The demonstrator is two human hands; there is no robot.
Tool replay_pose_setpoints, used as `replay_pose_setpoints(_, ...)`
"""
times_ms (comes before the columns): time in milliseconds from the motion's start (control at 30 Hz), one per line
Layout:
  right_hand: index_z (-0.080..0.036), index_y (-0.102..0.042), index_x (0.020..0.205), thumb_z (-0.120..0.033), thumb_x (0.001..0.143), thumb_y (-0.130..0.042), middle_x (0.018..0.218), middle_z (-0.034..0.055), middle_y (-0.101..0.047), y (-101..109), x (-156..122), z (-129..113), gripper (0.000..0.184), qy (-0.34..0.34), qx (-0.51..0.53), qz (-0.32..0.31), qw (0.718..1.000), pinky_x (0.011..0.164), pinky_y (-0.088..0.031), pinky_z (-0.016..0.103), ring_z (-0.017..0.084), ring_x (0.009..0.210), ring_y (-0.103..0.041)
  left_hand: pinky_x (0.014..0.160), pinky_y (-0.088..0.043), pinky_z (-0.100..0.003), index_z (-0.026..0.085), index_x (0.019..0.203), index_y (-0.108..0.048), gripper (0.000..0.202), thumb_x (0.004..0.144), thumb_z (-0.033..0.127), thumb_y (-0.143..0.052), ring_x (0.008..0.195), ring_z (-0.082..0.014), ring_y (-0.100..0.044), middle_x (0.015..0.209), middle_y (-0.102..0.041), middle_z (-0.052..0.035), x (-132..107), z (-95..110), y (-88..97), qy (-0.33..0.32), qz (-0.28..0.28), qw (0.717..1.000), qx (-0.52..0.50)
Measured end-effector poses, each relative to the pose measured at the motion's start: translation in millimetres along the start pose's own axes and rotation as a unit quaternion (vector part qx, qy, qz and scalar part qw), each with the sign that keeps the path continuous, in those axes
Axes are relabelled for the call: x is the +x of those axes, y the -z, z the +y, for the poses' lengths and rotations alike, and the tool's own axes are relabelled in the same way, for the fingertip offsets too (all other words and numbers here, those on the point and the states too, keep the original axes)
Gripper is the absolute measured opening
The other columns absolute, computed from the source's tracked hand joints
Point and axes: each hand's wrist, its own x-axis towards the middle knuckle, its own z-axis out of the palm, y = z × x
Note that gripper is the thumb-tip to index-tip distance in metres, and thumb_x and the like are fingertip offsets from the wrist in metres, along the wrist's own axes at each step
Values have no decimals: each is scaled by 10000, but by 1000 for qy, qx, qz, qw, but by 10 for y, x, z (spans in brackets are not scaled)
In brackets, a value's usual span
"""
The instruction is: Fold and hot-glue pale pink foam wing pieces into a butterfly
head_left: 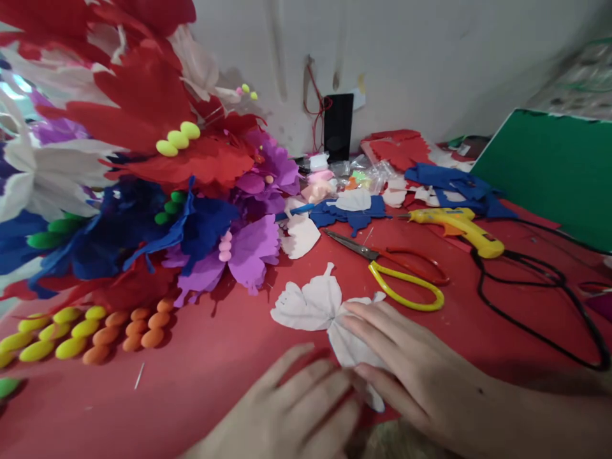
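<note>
A white cloth butterfly (310,302) with scalloped wings lies flat on the red table, gathered at its middle. My right hand (411,363) rests over its right wings, fingers stretched out and lying on the cloth. That hand covers part of the wings. My left hand (296,408) is just in front of the butterfly, its fingers apart and loosely bent near the lower wing. Its fingertips are slightly blurred, and I cannot tell whether they touch the cloth. Beyond my right hand lie scissors (382,262) with one red and one yellow handle loop.
Red, blue, purple and white cloth butterflies (143,115) pile up at the left. Yellow foam beads (71,347) and orange ones (152,338) lie before them. A yellow glue gun (459,226) with a black cord, a phone (338,126), blue cloth pieces (459,185) and a green board (554,172) stand behind.
</note>
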Motion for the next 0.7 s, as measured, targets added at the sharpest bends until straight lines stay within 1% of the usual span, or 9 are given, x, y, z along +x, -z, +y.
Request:
replay_pose_setpoints(100,-100,-604,1067,-262,929,-277,1088,111,-617,39,48,3,390,10,-24,-6,1000,855,-487,342,205,1022,-554,1019,-405,-271,194,1126,-611,309,951,249,-364,1108,-154,-558,1194,-636,2,587,-128,561,7,2,1000,-29)
replay_pose_setpoints(167,-100,-607,1025,-257,931,-264,1007,113,-634,64,64,-2,389,12,-20,-15,1000,774,-496,332,198,920,-578,1078,-329,-252,180,1062,-640,299,951,227,-367,1091,-123,-570,1140,-668,25,737,-134,713,10,35,998,-49)
replay_pose_setpoints(200,-106,-603,1022,-258,931,-262,976,108,-635,74,65,-10,384,9,-5,-28,1000,738,-494,324,192,880,-580,1108,-284,-262,185,1032,-651,270,938,211,-400,1086,-115,-573,1121,-677,32,750,-124,722,46,51,996,-65)
replay_pose_setpoints(267,-117,-587,1042,-256,931,-255,940,94,-632,93,59,-37,377,-3,33,-41,999,698,-482,311,180,838,-575,1130,-231,-256,187,992,-658,261,933,215,-406,1054,-101,-587,1106,-684,27,712,-98,671,12,77,993,-88)
replay_pose_setpoints(300,-120,-582,1047,-251,931,-252,921,87,-633,104,56,-54,374,-2,48,-48,998,684,-474,302,172,817,-573,1129,-237,-265,178,997,-656,253,924,179,-414,1055,-109,-588,1114,-681,18,683,-90,636,34,56,994,-93)
replay_pose_setpoints(367,-122,-591,996,-234,936,-234,867,73,-639,136,59,-84,379,17,60,-49,997,646,-455,280,150,749,-571,1112,-269,-264,165,955,-662,261,918,147,-404,1008,-116,-609,1050,-704,9,638,-92,590,27,62,993,-100)
replay_pose_setpoints(467,-127,-602,874,-209,947,-192,781,63,-646,211,71,-121,424,42,53,-18,998,606,-432,268,130,656,-560,1078,-325,-280,147,897,-663,301,925,148,-363,945,-132,-634,945,-726,-4,619,-129,582,13,108,990,-87)
replay_pose_setpoints(600,-122,-611,916,-191,943,-203,791,58,-659,292,55,-166,415,44,51,-32,997,652,-446,284,136,703,-580,1035,-370,-292,142,892,-663,320,934,156,-346,966,-150,-638,918,-729,-15,629,-182,602,9,117,991,-59)
replay_pose_setpoints(700,-117,-620,920,-178,933,-219,810,56,-665,285,39,-186,406,50,59,-37,996,678,-454,290,143,743,-589,1039,-358,-292,138,901,-672,320,936,150,-354,954,-147,-647,900,-733,-17,640,-200,621,24,126,990,-61)
